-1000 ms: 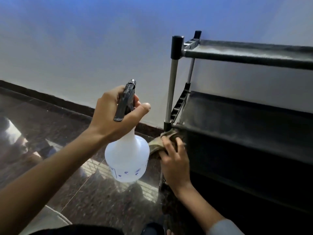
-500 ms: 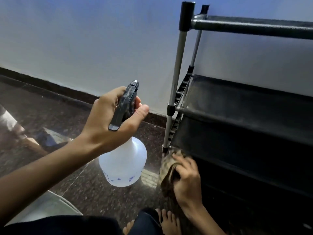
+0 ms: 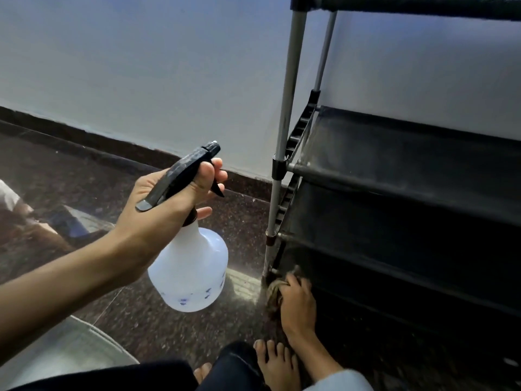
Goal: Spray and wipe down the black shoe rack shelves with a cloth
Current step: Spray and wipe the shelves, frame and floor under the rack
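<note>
You face a plain pale wall [image 3: 158,69], unmarked, evenly lit with a bluish cast. A dark skirting strip [image 3: 118,149] runs along its foot, falling toward the right. Below it you have a dark speckled stone floor [image 3: 158,328], polished enough to carry blurred reflections at the left and a bright streak of light [image 3: 239,286] near the middle.

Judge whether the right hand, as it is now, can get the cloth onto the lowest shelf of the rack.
Probably yes: the right hand already holds the cloth against the lowest shelf, with nothing visibly in between.
</note>
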`<state>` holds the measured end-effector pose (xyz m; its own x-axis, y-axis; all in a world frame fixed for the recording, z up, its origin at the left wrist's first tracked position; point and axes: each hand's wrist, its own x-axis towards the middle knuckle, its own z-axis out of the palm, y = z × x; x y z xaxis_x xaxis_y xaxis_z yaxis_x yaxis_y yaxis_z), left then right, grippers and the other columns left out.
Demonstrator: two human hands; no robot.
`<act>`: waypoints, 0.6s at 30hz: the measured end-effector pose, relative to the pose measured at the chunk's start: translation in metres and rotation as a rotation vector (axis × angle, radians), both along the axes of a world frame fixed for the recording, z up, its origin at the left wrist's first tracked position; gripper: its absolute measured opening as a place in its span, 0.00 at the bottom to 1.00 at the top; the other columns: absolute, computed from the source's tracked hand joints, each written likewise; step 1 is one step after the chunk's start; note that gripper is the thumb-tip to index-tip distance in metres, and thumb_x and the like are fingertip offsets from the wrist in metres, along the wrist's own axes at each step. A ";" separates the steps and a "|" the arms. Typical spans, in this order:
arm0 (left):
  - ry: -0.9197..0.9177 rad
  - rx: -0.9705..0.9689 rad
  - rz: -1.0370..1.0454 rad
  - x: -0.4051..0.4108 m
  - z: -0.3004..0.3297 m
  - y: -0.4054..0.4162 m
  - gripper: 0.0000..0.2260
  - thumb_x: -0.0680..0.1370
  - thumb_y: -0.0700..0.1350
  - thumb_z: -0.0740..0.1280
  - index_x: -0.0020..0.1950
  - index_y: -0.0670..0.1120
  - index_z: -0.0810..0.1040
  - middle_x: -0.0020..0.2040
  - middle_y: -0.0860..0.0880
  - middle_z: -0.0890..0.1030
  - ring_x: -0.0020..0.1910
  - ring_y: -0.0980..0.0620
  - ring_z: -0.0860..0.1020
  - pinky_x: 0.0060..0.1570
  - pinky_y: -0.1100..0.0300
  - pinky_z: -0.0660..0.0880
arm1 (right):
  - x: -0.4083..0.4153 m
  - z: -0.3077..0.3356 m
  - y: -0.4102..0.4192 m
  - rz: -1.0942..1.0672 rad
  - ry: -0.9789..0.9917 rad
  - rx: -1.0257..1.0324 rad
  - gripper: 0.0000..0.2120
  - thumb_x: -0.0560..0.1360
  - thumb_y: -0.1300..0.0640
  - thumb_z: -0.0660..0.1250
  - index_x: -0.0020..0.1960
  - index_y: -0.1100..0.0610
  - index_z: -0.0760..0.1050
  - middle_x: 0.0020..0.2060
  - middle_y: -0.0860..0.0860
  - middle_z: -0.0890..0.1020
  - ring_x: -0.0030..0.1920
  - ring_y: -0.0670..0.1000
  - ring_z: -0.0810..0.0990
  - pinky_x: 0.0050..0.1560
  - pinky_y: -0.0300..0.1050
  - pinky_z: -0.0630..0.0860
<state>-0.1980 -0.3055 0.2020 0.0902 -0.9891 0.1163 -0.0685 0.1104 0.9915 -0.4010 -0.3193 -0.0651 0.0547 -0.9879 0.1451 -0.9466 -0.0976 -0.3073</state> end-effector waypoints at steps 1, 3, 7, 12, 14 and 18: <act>0.006 -0.012 -0.003 0.002 0.000 0.001 0.26 0.58 0.73 0.71 0.48 0.60 0.85 0.51 0.55 0.86 0.52 0.54 0.84 0.48 0.56 0.79 | -0.001 0.000 0.004 0.007 -0.050 -0.046 0.11 0.72 0.62 0.63 0.48 0.53 0.82 0.55 0.48 0.79 0.57 0.54 0.76 0.50 0.45 0.79; 0.016 -0.015 -0.011 0.004 0.001 0.001 0.22 0.61 0.69 0.72 0.48 0.58 0.85 0.51 0.53 0.86 0.52 0.52 0.84 0.51 0.54 0.81 | 0.005 0.019 0.006 0.098 -0.098 -0.271 0.07 0.65 0.65 0.68 0.39 0.56 0.82 0.52 0.50 0.82 0.53 0.55 0.76 0.42 0.47 0.81; 0.049 0.055 -0.015 0.002 0.007 -0.001 0.24 0.62 0.68 0.73 0.49 0.54 0.85 0.52 0.49 0.86 0.53 0.48 0.84 0.51 0.55 0.81 | 0.039 0.067 -0.021 0.145 -0.098 -0.643 0.07 0.71 0.63 0.66 0.42 0.60 0.83 0.52 0.54 0.83 0.54 0.56 0.72 0.50 0.48 0.77; 0.216 0.144 0.017 0.000 0.019 0.005 0.11 0.71 0.53 0.70 0.45 0.47 0.85 0.47 0.46 0.86 0.49 0.46 0.85 0.51 0.54 0.81 | 0.056 0.049 -0.032 0.108 0.171 -0.420 0.09 0.66 0.64 0.71 0.45 0.57 0.84 0.52 0.51 0.82 0.52 0.54 0.71 0.42 0.44 0.78; 0.266 0.170 0.028 0.000 0.025 0.012 0.13 0.69 0.52 0.66 0.44 0.44 0.83 0.43 0.46 0.86 0.44 0.47 0.85 0.44 0.57 0.82 | 0.053 0.031 -0.018 0.047 0.168 -0.251 0.12 0.59 0.63 0.79 0.42 0.57 0.84 0.44 0.51 0.81 0.45 0.53 0.75 0.40 0.43 0.77; 0.350 0.197 0.022 0.002 0.032 0.026 0.14 0.67 0.50 0.64 0.42 0.41 0.83 0.39 0.44 0.85 0.38 0.47 0.85 0.34 0.61 0.81 | 0.046 0.037 0.013 -0.033 0.019 -0.190 0.16 0.54 0.61 0.82 0.40 0.55 0.83 0.43 0.52 0.82 0.43 0.53 0.79 0.41 0.45 0.79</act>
